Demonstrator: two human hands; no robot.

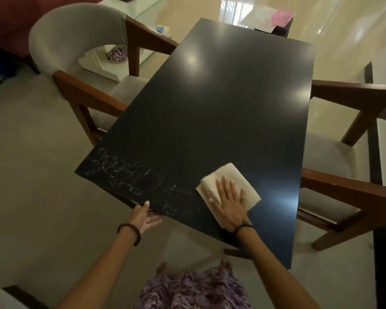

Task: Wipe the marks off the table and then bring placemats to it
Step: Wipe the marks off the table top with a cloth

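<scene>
— Table (221, 103) first: what's it like?

— Dark, glossy and rectangular, running away from the person, with ceiling lights mirrored in the far half. A chair (76, 54) with a pale curved back and wooden arms stands at its left side, and the wooden arms and pale seat of a second chair (343, 157) show at its right.

— And the marks?

— Marks (129, 175) lie in a whitish, scribbly band across the near left corner, stretching from the left edge toward the middle of the near edge.

— What is doing the wiping?

— A folded cream cloth (226, 177) lies flat on the table, just right of where the marks end, close to the near edge.

— Which hand is on it?

— The right hand (230, 202) presses down on the cloth, palm flat, its fingers (224, 188) straight and spread, not curled around anything. A dark band circles that wrist.

— The other hand?

— The left hand (146, 217) is at the near edge below the marks: thumb on top of the edge, fingers under it, so it grasps the table edge. A beaded bracelet (129, 233) sits on that wrist.

— Any placemats?

— I can't make any out.
</scene>
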